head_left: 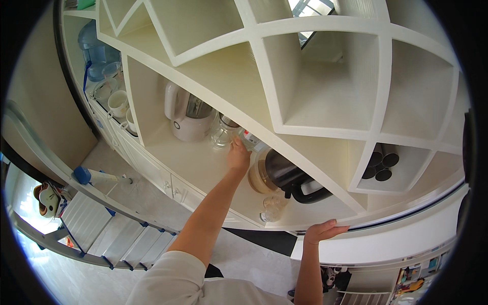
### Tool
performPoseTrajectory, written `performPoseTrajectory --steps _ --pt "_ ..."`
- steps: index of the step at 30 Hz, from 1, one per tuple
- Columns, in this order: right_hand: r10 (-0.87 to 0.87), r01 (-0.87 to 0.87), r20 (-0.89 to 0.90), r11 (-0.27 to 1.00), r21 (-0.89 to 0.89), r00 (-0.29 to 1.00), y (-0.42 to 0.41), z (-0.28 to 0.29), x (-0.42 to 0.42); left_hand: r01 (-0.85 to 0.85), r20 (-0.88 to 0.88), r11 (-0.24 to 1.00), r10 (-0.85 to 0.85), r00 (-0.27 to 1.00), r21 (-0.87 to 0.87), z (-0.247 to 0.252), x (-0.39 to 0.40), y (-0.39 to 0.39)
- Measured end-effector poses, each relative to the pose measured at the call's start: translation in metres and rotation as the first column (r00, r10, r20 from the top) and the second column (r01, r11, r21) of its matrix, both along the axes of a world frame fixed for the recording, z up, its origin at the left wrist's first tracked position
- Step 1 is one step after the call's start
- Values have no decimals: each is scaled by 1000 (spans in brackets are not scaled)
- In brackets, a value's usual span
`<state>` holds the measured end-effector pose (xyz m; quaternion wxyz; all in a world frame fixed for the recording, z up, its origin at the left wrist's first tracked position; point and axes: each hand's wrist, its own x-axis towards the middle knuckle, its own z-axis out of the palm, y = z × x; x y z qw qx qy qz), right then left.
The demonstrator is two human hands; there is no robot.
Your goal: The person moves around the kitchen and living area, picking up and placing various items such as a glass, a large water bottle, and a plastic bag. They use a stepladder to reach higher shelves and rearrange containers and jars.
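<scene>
My left hand (239,155) reaches into a low white shelf compartment (179,160). Its fingertips meet a clear container (249,140) with a red and white label; whether they close around it is hidden. Just left of the fingers stands a clear glass jar (222,133) with a metallic top, beside a white kitchen appliance (190,124) that looks like a blender. To the right are a round amber-tinted glass vessel (260,177), a black-handled kettle or pot (288,169) and a small clear bottle (271,214). My right hand (324,231), empty with fingers extended, rests at the cabinet's front edge.
White lattice dividers (324,131) slant above the compartment. Several dark tubes (383,160) fill one cubby. At left are mugs (118,103) and a blue water jug (98,51). A metal ladder (110,228) with blue fittings stands close at lower left.
</scene>
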<state>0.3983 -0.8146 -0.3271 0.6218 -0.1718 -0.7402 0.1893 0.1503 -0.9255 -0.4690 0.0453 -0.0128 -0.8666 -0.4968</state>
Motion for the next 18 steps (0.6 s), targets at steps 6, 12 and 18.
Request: performPoseTrajectory --steps 6,12,18 --pt "1 -1 11 999 42 1000 -5 3 0 -53 -87 993 44 995 -109 7 6 -9" --pt "11 -12 8 996 88 1000 2 -2 1 51 -81 995 -58 995 -90 9 28 -22" --pt "-150 157 91 984 -78 984 3 -16 2 63 -179 994 -79 981 -92 -10 59 -45"
